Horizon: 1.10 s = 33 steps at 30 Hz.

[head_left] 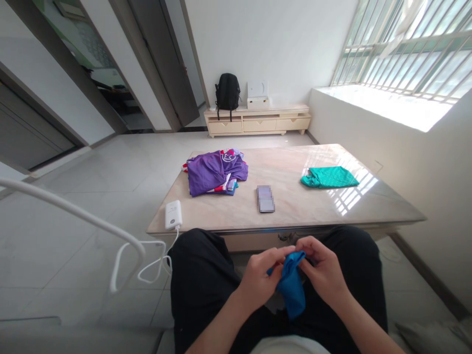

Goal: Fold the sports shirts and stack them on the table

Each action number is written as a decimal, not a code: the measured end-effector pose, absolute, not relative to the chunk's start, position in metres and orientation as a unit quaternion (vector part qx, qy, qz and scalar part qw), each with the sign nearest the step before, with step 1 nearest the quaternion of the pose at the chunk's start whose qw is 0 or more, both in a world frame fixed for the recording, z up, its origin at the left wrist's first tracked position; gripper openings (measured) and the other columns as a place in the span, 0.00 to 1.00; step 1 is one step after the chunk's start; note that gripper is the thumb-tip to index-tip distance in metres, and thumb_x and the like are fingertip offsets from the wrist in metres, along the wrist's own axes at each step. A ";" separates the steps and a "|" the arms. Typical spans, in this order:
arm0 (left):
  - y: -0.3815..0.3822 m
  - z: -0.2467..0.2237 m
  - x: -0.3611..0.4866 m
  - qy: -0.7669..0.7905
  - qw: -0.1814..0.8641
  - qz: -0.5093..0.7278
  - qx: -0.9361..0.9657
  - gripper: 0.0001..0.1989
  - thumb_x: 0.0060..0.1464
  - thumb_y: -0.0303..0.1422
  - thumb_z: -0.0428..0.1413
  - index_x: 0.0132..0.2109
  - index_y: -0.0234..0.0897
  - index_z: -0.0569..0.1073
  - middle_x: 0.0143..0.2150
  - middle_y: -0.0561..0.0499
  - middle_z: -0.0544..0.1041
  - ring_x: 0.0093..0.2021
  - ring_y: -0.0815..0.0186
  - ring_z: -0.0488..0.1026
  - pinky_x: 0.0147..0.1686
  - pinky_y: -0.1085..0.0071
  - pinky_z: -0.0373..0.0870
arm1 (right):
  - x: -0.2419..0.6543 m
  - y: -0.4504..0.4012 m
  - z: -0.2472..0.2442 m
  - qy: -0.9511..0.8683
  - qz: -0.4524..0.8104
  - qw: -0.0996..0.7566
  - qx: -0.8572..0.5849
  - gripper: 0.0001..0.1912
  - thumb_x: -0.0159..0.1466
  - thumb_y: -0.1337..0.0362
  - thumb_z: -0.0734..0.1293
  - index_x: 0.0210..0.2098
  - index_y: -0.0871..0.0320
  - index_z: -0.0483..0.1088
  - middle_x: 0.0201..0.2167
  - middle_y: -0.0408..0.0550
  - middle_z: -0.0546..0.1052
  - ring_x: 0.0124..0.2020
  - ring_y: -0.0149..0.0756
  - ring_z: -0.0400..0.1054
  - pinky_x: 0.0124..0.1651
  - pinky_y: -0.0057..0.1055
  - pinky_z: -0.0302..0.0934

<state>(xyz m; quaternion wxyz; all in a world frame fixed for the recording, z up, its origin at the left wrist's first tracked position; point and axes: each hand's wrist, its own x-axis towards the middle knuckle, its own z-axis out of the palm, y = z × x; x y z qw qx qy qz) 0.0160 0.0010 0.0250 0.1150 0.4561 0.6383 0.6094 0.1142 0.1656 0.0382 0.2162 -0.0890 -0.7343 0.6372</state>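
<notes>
A small piece of blue cloth (pixel 293 292) hangs between my hands, just above my lap. My left hand (pixel 263 270) pinches its upper left part. With its fingertips, my right hand (pixel 320 265) grips the upper right edge, close to the left fingers. The lower part of the cloth dangles down between my knees. Which kind of item the cloth is, I cannot tell. Ahead of my hands, on the marble-topped table (pixel 287 219), lie a folded teal cloth (pixel 332 177) to the right and a pile of folded clothes (pixel 217 172), purple on top, to the left.
A phone-like slab with a blurred face (pixel 266 198) lies mid-table. At the table's near left corner sits a white power bank (pixel 173 215), its cable (pixel 155 241) hanging off the edge. Beyond are a low cabinet (pixel 258 123) and a black backpack (pixel 227 92).
</notes>
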 end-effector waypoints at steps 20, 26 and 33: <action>-0.051 0.029 -0.076 0.639 -0.010 0.760 0.120 0.09 0.55 0.34 0.63 0.41 0.37 0.73 0.28 0.56 0.74 0.26 0.72 0.69 0.27 0.79 0.64 | 0.119 0.270 0.046 -0.506 0.731 0.401 -0.219 0.20 0.51 0.58 0.82 0.38 0.59 0.76 0.29 0.44 0.78 0.26 0.29 0.70 0.31 0.22 0.67; -0.084 0.034 -0.134 0.671 -0.092 0.733 0.062 0.18 0.46 0.39 0.68 0.42 0.36 0.74 0.31 0.54 0.78 0.30 0.69 0.73 0.32 0.77 0.67 | 0.136 0.344 0.048 -0.460 0.656 0.541 -0.258 0.25 0.37 0.64 0.86 0.31 0.61 0.75 0.25 0.43 0.77 0.26 0.29 0.68 0.29 0.21 0.66; -0.106 0.046 -0.137 0.732 0.027 0.666 0.137 0.21 0.40 0.42 0.71 0.38 0.34 0.78 0.34 0.47 0.82 0.35 0.61 0.78 0.38 0.70 0.73 | 0.150 0.361 0.052 -0.482 0.656 0.503 -0.290 0.28 0.34 0.61 0.86 0.33 0.62 0.79 0.29 0.46 0.78 0.30 0.32 0.70 0.31 0.25 0.66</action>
